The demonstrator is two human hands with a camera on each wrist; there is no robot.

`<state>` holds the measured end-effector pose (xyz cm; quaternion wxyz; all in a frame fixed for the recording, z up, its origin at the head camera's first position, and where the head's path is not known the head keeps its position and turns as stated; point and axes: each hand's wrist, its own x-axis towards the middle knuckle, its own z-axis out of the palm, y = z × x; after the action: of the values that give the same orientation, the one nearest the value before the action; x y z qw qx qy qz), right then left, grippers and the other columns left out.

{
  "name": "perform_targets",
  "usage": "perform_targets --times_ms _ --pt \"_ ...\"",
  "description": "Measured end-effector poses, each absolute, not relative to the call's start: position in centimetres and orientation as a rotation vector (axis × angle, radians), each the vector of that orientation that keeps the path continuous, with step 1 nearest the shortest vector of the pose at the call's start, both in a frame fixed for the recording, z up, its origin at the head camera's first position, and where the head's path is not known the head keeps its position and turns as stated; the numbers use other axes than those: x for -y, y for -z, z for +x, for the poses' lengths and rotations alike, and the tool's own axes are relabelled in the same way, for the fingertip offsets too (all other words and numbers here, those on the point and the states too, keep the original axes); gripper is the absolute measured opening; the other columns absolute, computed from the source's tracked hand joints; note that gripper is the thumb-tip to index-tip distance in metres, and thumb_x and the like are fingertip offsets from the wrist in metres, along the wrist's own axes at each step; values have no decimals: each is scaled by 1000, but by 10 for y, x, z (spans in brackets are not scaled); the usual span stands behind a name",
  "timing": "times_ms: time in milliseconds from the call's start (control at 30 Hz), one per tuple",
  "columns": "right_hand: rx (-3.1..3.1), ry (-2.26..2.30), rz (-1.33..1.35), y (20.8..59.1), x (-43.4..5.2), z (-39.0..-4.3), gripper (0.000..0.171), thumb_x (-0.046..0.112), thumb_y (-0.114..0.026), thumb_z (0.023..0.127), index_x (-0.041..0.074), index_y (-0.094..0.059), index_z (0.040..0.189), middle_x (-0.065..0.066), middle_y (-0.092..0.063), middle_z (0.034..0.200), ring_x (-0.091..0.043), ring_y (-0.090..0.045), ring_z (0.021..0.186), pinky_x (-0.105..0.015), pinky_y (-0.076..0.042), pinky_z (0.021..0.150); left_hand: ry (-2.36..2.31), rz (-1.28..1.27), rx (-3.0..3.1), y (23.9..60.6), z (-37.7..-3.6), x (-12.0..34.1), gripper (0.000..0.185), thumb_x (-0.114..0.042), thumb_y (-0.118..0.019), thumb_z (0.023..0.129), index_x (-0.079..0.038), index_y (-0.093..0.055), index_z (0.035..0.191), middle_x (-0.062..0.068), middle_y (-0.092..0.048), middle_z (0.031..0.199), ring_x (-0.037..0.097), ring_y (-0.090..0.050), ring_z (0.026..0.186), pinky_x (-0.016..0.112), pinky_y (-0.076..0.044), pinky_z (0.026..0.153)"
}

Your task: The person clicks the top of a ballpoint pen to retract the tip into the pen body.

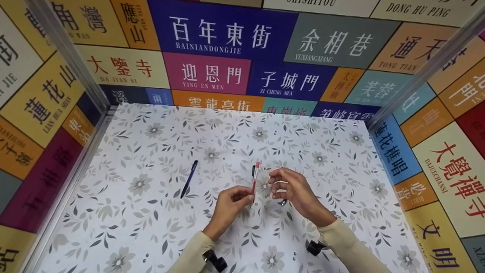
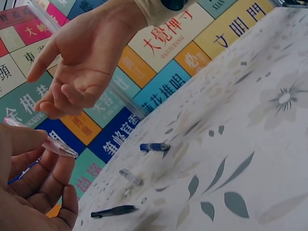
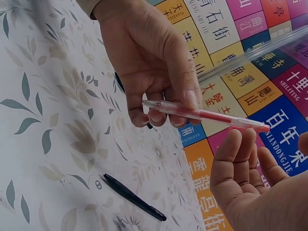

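My left hand [image 1: 229,208] pinches a red gel pen [image 1: 256,175] with a clear barrel between thumb and fingers. In the right wrist view the pen [image 3: 211,115] is tilted, its clear tip by the left hand and its red end pointing toward my right hand [image 3: 260,178]. The right hand [image 1: 297,189] is just to the right of the pen in the head view, fingers loosely bent and holding nothing. On the table behind the red pen lies a black pen [image 3: 134,197]. A clear pen [image 2: 130,177] and a blue pen [image 2: 155,147] show in the left wrist view.
A dark blue pen [image 1: 189,179] lies on the table left of my hands. White cloth with grey flowers and leaves covers the table [image 1: 144,223]. Colourful sign-patterned walls [image 1: 212,74] enclose the back and sides, with clear posts [image 1: 89,60] at the corners.
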<state>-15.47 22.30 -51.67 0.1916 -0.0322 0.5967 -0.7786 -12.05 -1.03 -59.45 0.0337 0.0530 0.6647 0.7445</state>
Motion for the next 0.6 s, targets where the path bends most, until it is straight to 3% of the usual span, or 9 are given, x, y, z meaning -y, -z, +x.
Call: perform_targets --times_ms 367,600 --pt "-1676 2177 -88 520 -230 -152 35 29 -52 118 -1 -69 125 -11 -71 110 -20 -69 82 -37 -63 73 -2153 190 -2354 612 -124 25 10 -6 -84 96 -6 -84 106 5 -82 96 19 -77 87 26 -59 80" --pt "-1666 2183 -77 523 -233 -151 34 28 -51 119 1 -69 124 -10 -71 110 -19 -70 82 -35 -62 73 -2090 186 -2501 621 -125 32 12 -1 -84 94 -6 -83 105 2 -81 94 17 -75 85 29 -62 82"
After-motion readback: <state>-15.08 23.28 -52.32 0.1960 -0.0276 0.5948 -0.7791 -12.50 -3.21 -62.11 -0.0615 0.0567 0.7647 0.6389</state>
